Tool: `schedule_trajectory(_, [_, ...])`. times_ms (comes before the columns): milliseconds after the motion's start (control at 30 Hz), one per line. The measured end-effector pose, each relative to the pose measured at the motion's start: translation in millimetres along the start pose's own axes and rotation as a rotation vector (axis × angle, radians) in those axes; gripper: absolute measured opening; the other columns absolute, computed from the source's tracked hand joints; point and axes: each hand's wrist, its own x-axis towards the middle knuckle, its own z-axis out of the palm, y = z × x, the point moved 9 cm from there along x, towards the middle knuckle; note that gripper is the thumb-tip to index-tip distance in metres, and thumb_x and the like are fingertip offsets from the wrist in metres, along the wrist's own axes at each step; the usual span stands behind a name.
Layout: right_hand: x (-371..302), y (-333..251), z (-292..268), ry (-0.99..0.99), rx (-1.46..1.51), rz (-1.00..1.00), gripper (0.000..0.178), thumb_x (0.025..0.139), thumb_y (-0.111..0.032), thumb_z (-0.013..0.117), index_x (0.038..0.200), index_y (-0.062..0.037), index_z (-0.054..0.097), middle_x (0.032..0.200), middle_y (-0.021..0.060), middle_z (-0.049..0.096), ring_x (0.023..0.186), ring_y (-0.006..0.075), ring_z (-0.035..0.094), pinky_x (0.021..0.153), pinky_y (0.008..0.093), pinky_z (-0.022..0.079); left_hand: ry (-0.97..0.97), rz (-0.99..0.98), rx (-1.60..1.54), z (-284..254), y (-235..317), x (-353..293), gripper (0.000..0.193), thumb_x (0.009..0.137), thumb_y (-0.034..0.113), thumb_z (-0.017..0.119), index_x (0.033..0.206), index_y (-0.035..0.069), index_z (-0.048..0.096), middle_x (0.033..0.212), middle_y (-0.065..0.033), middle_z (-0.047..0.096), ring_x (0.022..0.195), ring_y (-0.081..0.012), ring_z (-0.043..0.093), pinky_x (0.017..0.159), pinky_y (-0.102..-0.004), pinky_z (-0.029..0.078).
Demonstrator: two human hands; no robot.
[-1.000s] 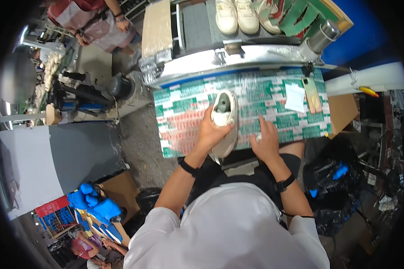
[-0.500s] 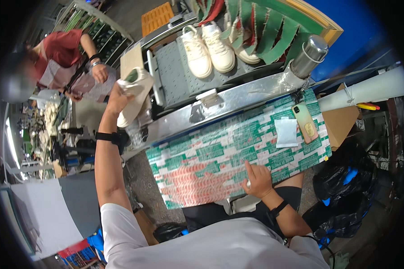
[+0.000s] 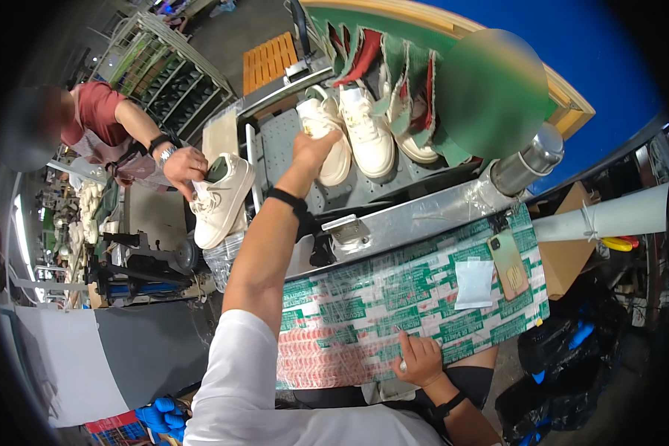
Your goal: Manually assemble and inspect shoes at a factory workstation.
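My left hand (image 3: 310,157) reaches forward and is closed on a cream lace-up sneaker (image 3: 335,165) on the grey perforated conveyor tray. Its thumb lies across the shoe's upper; the other fingers are mostly hidden. A second cream sneaker (image 3: 372,141) stands just to the right, and a third (image 3: 416,149) lies partly behind green strips. Over the table, my right hand (image 3: 421,358) is curled with the index finger stretched out; a small pale thing shows in the curled fingers, too small to name. At left, a co-worker's hand (image 3: 184,167) holds another cream sneaker (image 3: 223,201).
A tape-covered green and white table (image 3: 379,297) bears a white packet (image 3: 473,285) and a phone (image 3: 507,267). A metal rail (image 3: 416,219) runs between table and conveyor, with a metal cylinder (image 3: 524,163) at its right end. Green strips (image 3: 394,82) hang over the conveyor.
My left hand has let go of the sneaker at left, which the co-worker's hand now holds, and has moved right onto a sneaker on the conveyor. My right hand stays over the table.
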Motion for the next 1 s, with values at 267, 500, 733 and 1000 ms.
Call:
schedule_trajectory(267, [6,0,-8,0.039,0.026,-0.039,0.071,0.08,-0.022,0.072,0.145,0.0063,0.067,0.111,0.0146,0.071,0.094,0.0298,0.068,0.088,0.0457,0.056,-0.022,-0.015,-0.158,-100,70,-173,0.045,0.103,0.025,0.074,0.137,-0.004,0.071,0.111,-0.0113,0.081,0.092,-0.0194,0.078,0.081,-0.0351,0.062])
schedule_trajectory(500, [1,-5,-8,0.071,0.023,-0.052,0.074,0.079,-0.022,0.073,0.147,0.007,0.065,0.115,0.0168,0.071,0.097,0.0332,0.068,0.089,0.0468,0.055,0.16,0.042,0.226,-90,-36,-451,0.083,0.08,0.017,0.095,0.149,0.001,0.053,0.14,-0.0167,0.069,0.128,-0.0289,0.068,0.111,-0.0431,0.054])
schedule_trajectory(733, [-19,-1,9,0.052,-0.025,-0.015,0.085,0.078,-0.028,0.076,0.156,0.0033,0.06,0.114,0.0168,0.07,0.101,0.0375,0.066,0.091,0.0518,0.053,0.168,0.14,0.51,-20,-104,-539,0.114,0.074,0.025,0.102,0.163,-0.006,0.038,0.152,-0.0299,0.054,0.142,-0.0473,0.055,0.12,-0.0547,0.045])
schedule_trajectory(1000, [-12,-4,-4,0.01,0.116,0.131,0.08,0.084,-0.026,0.078,0.156,0.0033,0.059,0.12,0.0191,0.067,0.111,0.041,0.063,0.099,0.0529,0.051,0.093,0.676,0.612,-26,-32,-485,0.035,0.094,0.016,0.086,0.128,0.012,0.079,0.133,-0.0202,0.076,0.136,-0.0436,0.061,0.116,-0.0536,0.048])
